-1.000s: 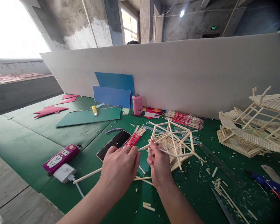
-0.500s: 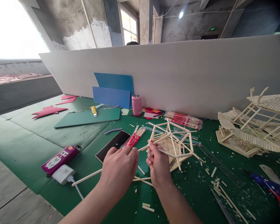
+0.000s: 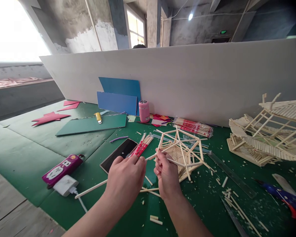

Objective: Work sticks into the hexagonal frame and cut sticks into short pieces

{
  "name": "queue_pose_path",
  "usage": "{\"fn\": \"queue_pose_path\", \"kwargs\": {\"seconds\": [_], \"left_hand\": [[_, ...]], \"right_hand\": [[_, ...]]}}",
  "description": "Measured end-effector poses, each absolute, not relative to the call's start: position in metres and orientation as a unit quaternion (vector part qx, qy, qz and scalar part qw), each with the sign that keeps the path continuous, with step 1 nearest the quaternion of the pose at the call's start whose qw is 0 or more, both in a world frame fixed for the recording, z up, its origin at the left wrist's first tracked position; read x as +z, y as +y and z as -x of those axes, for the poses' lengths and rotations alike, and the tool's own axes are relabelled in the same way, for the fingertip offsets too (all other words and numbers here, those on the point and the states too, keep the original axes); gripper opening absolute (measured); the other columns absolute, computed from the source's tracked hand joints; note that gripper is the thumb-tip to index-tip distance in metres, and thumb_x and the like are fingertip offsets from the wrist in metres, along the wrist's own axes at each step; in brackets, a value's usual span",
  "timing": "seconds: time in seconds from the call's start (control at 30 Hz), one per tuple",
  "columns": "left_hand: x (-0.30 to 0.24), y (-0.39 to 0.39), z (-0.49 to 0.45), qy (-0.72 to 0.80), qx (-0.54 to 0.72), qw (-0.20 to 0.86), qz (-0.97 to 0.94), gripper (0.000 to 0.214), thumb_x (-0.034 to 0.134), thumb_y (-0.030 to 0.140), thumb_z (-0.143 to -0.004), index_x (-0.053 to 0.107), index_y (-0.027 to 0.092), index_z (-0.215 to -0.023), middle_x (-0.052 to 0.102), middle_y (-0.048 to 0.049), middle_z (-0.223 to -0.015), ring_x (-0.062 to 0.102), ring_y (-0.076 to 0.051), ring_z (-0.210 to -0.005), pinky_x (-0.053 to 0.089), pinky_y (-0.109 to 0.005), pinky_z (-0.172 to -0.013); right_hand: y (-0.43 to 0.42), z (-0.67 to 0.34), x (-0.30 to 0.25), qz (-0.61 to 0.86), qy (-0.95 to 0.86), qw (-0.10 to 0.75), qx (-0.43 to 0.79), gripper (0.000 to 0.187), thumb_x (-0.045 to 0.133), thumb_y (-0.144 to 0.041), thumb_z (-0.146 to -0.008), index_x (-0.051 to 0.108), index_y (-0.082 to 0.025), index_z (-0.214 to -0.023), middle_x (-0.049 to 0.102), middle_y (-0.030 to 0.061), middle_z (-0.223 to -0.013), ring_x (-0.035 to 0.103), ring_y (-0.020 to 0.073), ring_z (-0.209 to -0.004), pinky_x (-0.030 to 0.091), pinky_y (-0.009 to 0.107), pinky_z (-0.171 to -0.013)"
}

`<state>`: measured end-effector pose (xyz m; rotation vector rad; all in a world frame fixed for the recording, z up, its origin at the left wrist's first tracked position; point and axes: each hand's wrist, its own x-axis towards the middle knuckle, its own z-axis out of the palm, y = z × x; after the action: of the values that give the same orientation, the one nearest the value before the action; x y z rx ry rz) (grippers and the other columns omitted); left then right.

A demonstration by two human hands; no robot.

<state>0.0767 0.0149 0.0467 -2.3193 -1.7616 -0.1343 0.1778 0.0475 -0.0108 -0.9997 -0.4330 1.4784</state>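
My left hand (image 3: 125,179) is closed, its fingertips pinched on a thin wooden stick (image 3: 151,155) that runs right toward my right hand. My right hand (image 3: 165,175) is closed too, pinching a stick of the chopstick frame (image 3: 184,151), a spiky open structure standing on the green mat (image 3: 39,144) just beyond my fingers. A bundle of red-wrapped chopsticks (image 3: 143,145) lies right behind my left hand, next to a black phone (image 3: 118,154).
A long stick (image 3: 90,189) and cut stick bits (image 3: 156,220) lie near my wrists. A purple power strip (image 3: 63,166) with white charger sits left. A ruler (image 3: 230,176), a blue-handled tool (image 3: 284,197) and a finished stick model (image 3: 268,138) are right. A white board wall (image 3: 212,75) backs the table.
Both hands hold the same pose on the sticks. Only the view has shifted slightly; nothing was picked up or released.
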Motion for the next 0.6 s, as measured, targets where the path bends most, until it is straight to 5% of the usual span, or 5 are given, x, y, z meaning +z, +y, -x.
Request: {"fn": "queue_pose_path", "kwargs": {"seconds": [0.6], "left_hand": [[0.0424,0.0186,-0.0705,-0.558,-0.050,0.171,0.810,0.031,0.032,0.019,-0.088,0.060,0.019,-0.075,0.063,-0.0026,-0.061,0.059,-0.019,-0.053,0.032,-0.030,-0.053]], "right_hand": [[0.0504,-0.1739,-0.0088,0.417,-0.174,0.623,0.639,0.028,0.065,-0.037,-0.065,0.046,-0.018,-0.060,0.029,-0.0100,-0.049,0.021,0.0033,-0.042,0.016,0.018,-0.039]]}}
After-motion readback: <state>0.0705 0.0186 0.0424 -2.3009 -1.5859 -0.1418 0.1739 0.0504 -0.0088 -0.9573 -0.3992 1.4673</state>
